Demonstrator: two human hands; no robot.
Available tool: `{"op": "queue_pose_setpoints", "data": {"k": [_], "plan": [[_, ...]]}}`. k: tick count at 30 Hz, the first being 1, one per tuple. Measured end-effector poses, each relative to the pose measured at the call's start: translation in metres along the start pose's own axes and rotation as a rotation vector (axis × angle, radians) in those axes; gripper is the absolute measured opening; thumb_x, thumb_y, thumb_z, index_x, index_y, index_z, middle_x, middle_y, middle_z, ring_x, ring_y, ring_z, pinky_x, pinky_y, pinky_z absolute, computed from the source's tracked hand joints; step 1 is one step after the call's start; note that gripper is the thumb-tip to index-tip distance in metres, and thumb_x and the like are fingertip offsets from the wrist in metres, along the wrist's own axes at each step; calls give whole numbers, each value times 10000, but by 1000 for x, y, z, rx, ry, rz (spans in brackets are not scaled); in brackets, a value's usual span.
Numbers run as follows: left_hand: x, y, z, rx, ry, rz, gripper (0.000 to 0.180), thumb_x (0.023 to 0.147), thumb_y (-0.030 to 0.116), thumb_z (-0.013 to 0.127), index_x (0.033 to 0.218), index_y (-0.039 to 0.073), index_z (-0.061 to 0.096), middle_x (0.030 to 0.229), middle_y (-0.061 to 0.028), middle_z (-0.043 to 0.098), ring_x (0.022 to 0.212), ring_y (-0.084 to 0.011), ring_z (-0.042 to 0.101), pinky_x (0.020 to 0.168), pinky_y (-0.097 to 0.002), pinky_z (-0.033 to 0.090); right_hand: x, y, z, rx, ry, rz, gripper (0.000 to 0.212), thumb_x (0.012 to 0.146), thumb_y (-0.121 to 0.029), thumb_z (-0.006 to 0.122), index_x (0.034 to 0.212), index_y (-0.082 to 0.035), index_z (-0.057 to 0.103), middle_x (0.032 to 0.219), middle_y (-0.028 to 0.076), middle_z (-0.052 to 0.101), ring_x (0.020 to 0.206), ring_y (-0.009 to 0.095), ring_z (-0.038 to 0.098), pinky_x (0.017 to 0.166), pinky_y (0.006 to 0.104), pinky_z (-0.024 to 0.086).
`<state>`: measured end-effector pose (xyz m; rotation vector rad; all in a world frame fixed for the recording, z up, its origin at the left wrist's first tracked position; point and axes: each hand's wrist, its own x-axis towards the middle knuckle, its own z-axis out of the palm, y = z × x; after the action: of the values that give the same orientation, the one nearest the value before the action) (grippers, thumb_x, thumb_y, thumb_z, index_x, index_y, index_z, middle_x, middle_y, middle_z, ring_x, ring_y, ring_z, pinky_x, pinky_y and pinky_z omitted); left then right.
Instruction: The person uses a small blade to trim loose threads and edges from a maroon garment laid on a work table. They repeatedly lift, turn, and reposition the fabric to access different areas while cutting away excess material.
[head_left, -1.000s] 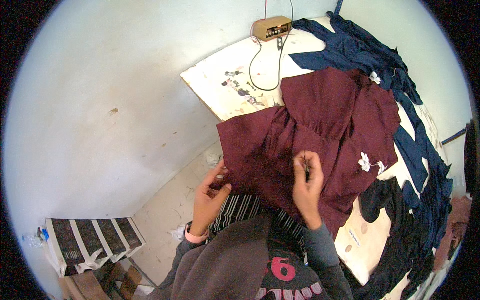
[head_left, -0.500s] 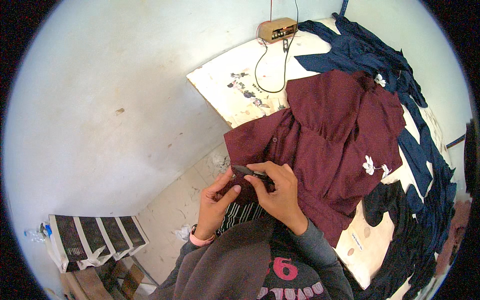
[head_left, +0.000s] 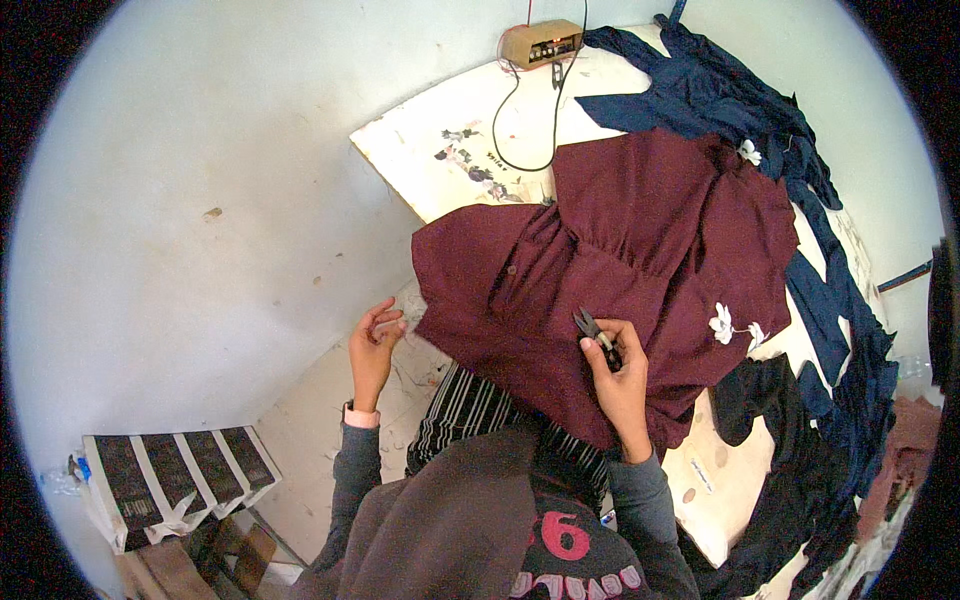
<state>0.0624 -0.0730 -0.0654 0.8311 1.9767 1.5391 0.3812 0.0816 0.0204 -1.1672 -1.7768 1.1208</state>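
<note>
A maroon garment (head_left: 640, 240) with small white flower trims lies spread over the white table (head_left: 440, 150) and hangs down onto my lap. My right hand (head_left: 618, 378) rests on the garment's lower part, shut on a small dark thread clipper (head_left: 590, 328) whose blades point up-left. Off the table's left edge, my left hand (head_left: 374, 345) is raised with fingers curled and pinched together, close to the garment's left hem; I cannot tell whether anything is between the fingertips.
Navy blue garments (head_left: 760, 130) lie along the table's far right side, and dark cloth (head_left: 790, 470) hangs at its near right. A small wooden box (head_left: 540, 42) with a black cable sits at the far end. Striped fabric (head_left: 480, 410) covers my lap. Folded printed sacks (head_left: 170, 470) lie on the floor at left.
The garment has been spread wider across the table. My left hand let go of it and moved left, away from the right hand, which still holds the clipper and now rests on the cloth.
</note>
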Motion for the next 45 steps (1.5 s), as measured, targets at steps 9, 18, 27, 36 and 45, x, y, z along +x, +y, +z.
{"op": "queue_pose_setpoints", "data": {"k": [9,18,27,36,45], "plan": [[-11,-21,42,-193,-93,-282,591,1036,342,620,1539,108,415,1490,-104,542,1282,-231,579,1049,-376,472,-5,7,5,-137,66,-53,302,879,-165,797,1115,-56,644,854,70,637,778,188,612,734,335,501],[-41,13,58,-868,-200,-442,542,1003,210,642,1485,40,460,1393,-117,607,1275,-240,589,1097,-411,471,-31,-16,0,-496,-104,-407,482,736,-328,903,1053,-78,639,906,80,637,704,245,595,638,361,476],[-37,106,32,-203,-228,407,636,837,49,819,1412,109,556,1441,-135,560,1286,-288,571,1016,-401,490,-54,-29,-38,-741,-306,-475,425,695,-130,784,1106,-157,678,1145,47,697,687,240,616,650,370,484],[11,125,55,-81,-374,265,177,917,145,746,1018,35,651,895,-70,728,805,-166,673,800,-300,527,-35,-56,-88,129,-14,167,56,978,-60,649,977,-51,595,872,-52,540,835,52,476,753,215,375],[35,117,74,-215,-273,85,350,1078,351,546,1185,44,675,998,-69,742,784,-112,649,700,-262,505,-8,5,-100,89,99,277,124,1007,-148,645,1003,-28,616,956,-14,609,929,103,539,886,244,410]]}}
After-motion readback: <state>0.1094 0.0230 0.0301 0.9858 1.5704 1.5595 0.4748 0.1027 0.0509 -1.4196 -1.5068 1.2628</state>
